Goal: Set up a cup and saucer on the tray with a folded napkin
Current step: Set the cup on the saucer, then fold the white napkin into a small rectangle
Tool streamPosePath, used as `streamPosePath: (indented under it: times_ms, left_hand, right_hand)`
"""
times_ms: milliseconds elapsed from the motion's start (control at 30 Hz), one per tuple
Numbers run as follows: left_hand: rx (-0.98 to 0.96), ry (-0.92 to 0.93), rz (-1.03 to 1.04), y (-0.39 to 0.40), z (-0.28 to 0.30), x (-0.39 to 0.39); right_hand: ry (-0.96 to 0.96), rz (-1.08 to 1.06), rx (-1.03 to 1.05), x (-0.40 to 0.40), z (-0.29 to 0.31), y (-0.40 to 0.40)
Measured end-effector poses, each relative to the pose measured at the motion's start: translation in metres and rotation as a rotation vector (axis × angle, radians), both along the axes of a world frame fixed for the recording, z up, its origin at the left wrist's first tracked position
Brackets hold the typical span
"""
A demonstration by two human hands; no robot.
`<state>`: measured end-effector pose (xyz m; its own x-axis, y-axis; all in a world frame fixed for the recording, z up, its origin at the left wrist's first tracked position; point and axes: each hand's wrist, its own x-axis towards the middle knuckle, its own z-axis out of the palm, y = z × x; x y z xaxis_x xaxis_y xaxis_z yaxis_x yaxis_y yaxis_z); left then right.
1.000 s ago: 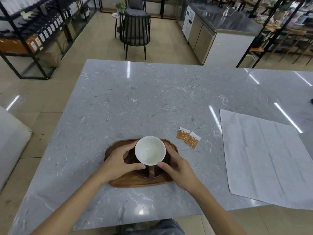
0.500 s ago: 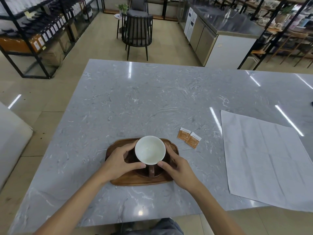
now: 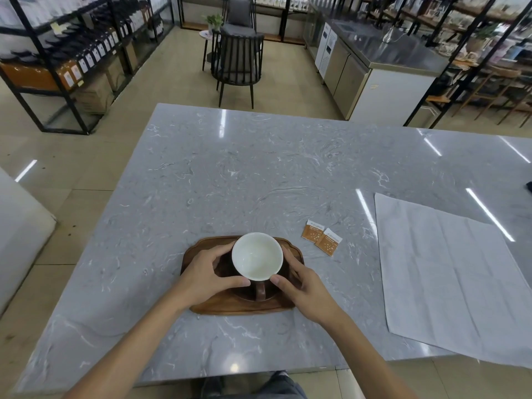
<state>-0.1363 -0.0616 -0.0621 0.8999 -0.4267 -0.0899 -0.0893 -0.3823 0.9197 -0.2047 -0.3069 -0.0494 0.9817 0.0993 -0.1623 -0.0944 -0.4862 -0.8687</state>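
Hands are placed at 9 and 3 o'clock of a white-lined cup (image 3: pixel 257 256), which is set on a dark saucer (image 3: pixel 244 293) in the middle of a wooden tray (image 3: pixel 207 308). The cup is gripped by the left hand (image 3: pixel 207 276), thumb laid along its near rim and fingers curled round the far side. The right hand (image 3: pixel 305 290) is wrapped round the opposite side in the same way, thumb tip at the near rim. The cup's brown handle (image 3: pixel 260 290) is pointed toward 6 o'clock, between the 2 thumbs. Whether the cup's base is fully seated on the saucer cannot be told, since it is hidden by the bowl. The tray is rested on the grey marble tabletop (image 3: pixel 259 174) near its front edge. At 2 o'clock from the tray, just beside it, 2 orange sachets (image 3: pixel 321 237) are laid touching each other. At 3 o'clock, well apart, a white napkin (image 3: pixel 449 277) is spread flat and unfolded.
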Motion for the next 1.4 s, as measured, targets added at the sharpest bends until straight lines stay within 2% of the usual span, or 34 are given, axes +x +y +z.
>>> streamPosePath:
  times_ms: [433, 600, 767, 867, 967, 1200, 1300, 1400]
  left_hand:
    - [0.051, 0.012, -0.055, 0.003, 0.005, -0.002]
    - [0.081, 0.027, -0.049, 0.01, 0.026, 0.007]
    - [0.164, -0.145, -0.045, -0.004, 0.06, 0.014]
    - [0.273, -0.342, -0.104, -0.038, 0.073, 0.008]
    - [0.283, -0.426, -0.193, -0.083, 0.073, -0.01]
    - [0.27, -0.355, -0.383, -0.209, 0.047, -0.049]
    - [0.285, -0.193, -0.414, -0.265, 0.029, -0.068]
    - [0.329, -0.197, -0.433, -0.312, 0.009, -0.085]
  right_hand:
    - [-0.057, -0.04, 0.055, 0.001, -0.008, -0.001]
    - [-0.046, -0.02, 0.071, 0.002, -0.006, -0.009]
    - [-0.095, -0.062, -0.004, -0.006, 0.01, -0.037]
    - [-0.136, -0.123, -0.074, -0.016, 0.019, -0.064]
    - [-0.157, -0.196, -0.137, -0.029, 0.019, -0.103]
    - [-0.161, -0.234, -0.253, -0.082, 0.01, -0.225]
    - [-0.161, -0.204, -0.383, -0.113, 0.002, -0.28]
    - [-0.159, -0.173, -0.533, -0.14, -0.007, -0.335]
